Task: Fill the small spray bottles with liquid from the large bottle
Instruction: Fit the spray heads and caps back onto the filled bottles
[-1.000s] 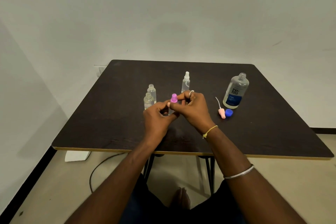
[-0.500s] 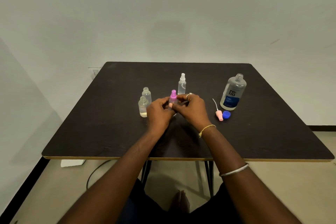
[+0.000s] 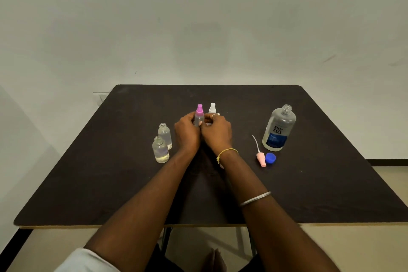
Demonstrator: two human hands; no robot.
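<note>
Left hand [image 3: 187,132] and right hand [image 3: 217,133] grip the upright pink-capped bottle [image 3: 199,115]; uncapped bottles [image 3: 160,150] stand left-hand side, toward the table's [image 3: 309,183] left edge.

Above the table [image 3: 88,183], a yellow thread bracelet [image 3: 227,153] circles the right wrist, and a pale ring [image 3: 214,114] sits on a finger of the right hand [image 3: 217,131]. Nearer the table's front edge, a thin silver bangle [image 3: 255,199] crosses the right forearm. Below that edge, a white sleeve [image 3: 86,260] covers the left upper arm.
</note>
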